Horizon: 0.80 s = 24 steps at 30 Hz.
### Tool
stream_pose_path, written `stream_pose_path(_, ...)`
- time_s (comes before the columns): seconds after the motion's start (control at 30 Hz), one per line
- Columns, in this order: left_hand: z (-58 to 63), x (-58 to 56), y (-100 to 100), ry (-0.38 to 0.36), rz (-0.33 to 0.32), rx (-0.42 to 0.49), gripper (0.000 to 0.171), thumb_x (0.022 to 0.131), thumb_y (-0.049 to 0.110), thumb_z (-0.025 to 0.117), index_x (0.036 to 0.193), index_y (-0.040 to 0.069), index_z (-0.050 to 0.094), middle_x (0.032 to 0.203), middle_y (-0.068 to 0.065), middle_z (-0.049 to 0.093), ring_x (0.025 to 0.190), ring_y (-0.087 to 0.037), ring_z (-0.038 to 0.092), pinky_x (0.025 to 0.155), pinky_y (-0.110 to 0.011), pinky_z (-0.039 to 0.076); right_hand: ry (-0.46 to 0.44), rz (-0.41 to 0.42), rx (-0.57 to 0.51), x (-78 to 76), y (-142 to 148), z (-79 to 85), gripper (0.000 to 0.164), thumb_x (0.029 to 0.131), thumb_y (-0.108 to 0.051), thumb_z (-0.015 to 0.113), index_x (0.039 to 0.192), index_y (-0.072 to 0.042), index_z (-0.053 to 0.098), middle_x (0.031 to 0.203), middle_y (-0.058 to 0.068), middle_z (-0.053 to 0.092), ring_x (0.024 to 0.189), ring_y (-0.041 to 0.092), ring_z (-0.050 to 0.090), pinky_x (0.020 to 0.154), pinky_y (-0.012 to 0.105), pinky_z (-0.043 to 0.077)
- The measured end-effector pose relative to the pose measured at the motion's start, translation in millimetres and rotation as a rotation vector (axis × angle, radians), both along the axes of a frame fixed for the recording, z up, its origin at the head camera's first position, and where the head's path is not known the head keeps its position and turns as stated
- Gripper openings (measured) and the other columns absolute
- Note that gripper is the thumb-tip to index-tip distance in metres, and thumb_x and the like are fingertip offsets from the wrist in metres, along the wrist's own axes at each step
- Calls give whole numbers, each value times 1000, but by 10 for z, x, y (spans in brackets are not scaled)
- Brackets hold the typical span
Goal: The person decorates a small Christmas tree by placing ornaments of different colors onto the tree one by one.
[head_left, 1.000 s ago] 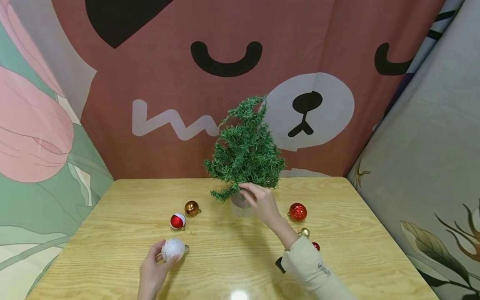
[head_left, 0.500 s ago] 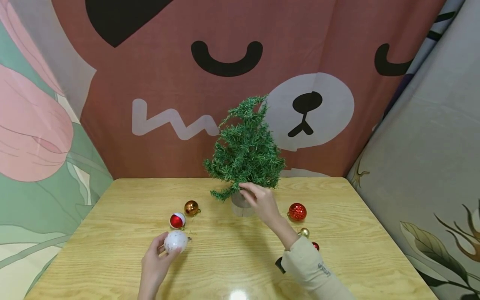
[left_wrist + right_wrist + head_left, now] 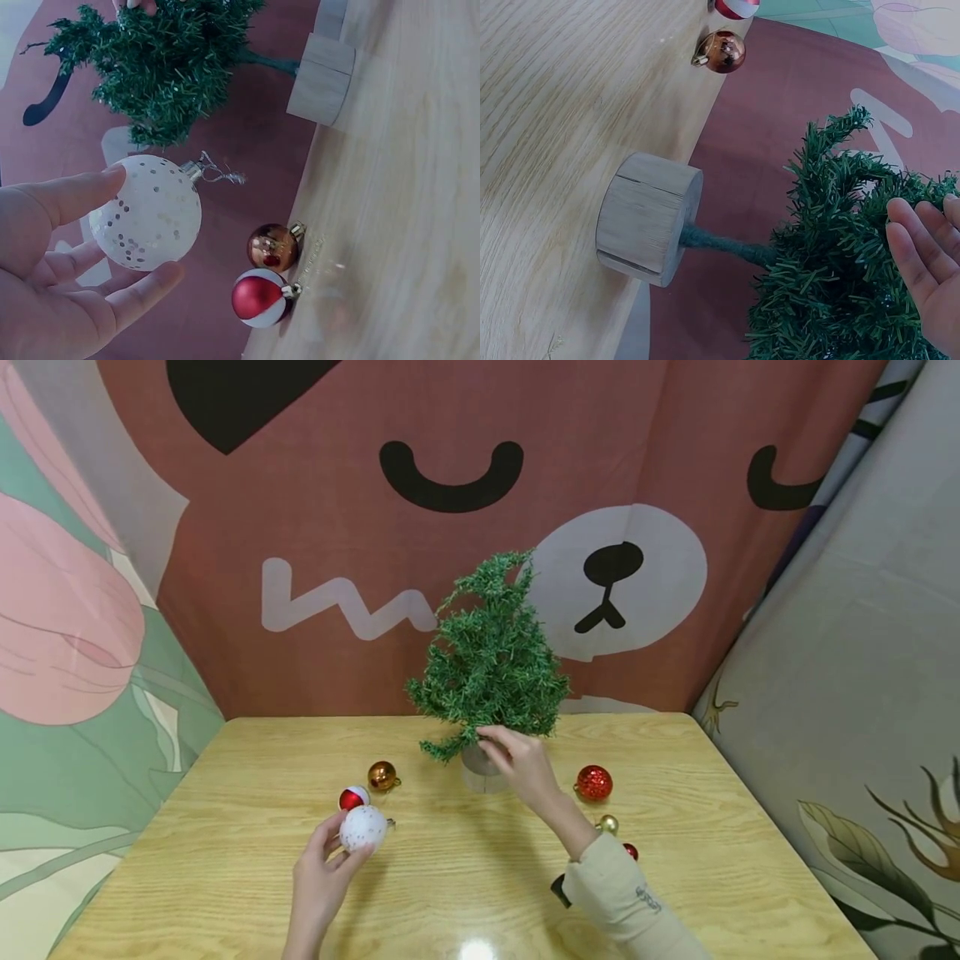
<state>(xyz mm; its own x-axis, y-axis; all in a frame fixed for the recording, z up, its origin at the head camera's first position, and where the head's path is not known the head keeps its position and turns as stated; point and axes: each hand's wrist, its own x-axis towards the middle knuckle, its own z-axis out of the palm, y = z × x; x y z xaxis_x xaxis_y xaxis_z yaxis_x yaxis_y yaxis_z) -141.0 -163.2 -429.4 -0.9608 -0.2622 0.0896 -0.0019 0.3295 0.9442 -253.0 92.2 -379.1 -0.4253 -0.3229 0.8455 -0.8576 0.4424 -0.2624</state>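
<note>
In the head view my left hand (image 3: 321, 881) holds a white bauble (image 3: 363, 829) with small silvery spots between thumb and fingers, above the table. A silver cap and wire loop (image 3: 214, 171) stick out of the bauble, pointing right towards the tree in the left wrist view. A small green artificial Christmas tree (image 3: 491, 660) stands upright on a round wooden base (image 3: 649, 217). My right hand (image 3: 525, 768) is at its lower front, pinching a low branch (image 3: 447, 748) with the fingertips. Foliage partly hides what lies between those fingers.
Left of the tree lie a copper-coloured bauble (image 3: 382, 776) and a red-and-white one (image 3: 351, 798), partly behind the white bauble. On the right are a red glitter bauble (image 3: 594, 783), a small gold one (image 3: 608, 824) and a small red one (image 3: 631, 851), partly hidden by the sleeve. A printed curtain (image 3: 315, 668) hangs behind the table.
My left hand has carried the white bauble forward and slightly right, so that it now overlaps the red-and-white bauble in the head view. The right hand and the tree have stayed in place.
</note>
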Motion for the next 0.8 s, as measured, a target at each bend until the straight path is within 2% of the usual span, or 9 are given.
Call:
stream_pose_path(0.23,77,-15,51,52,-4,9,55,77,5,70,125,-1,45,121,-22,48,107,-31,48,83,-34,46,-4,17,-5,3,-4,3,17,79,2,64,96,1,65,75,8,65,48,4,51,44,10,38)
stream_pose_path(0.5,150,-34,94,80,-8,33,54,75,5,71,123,-1,47,120,-20,49,106,-29,50,82,-32,47,15,26,-5,-5,-4,-9,20,76,3,65,96,1,64,65,5,60,45,3,45,41,11,34)
stream_pose_path(0.8,204,-50,116,112,-32,54,55,75,4,71,124,0,46,123,-17,48,106,-26,49,83,-32,46,11,35,-9,2,-2,-4,21,76,4,65,97,2,63,63,6,58,45,4,47,41,11,34)
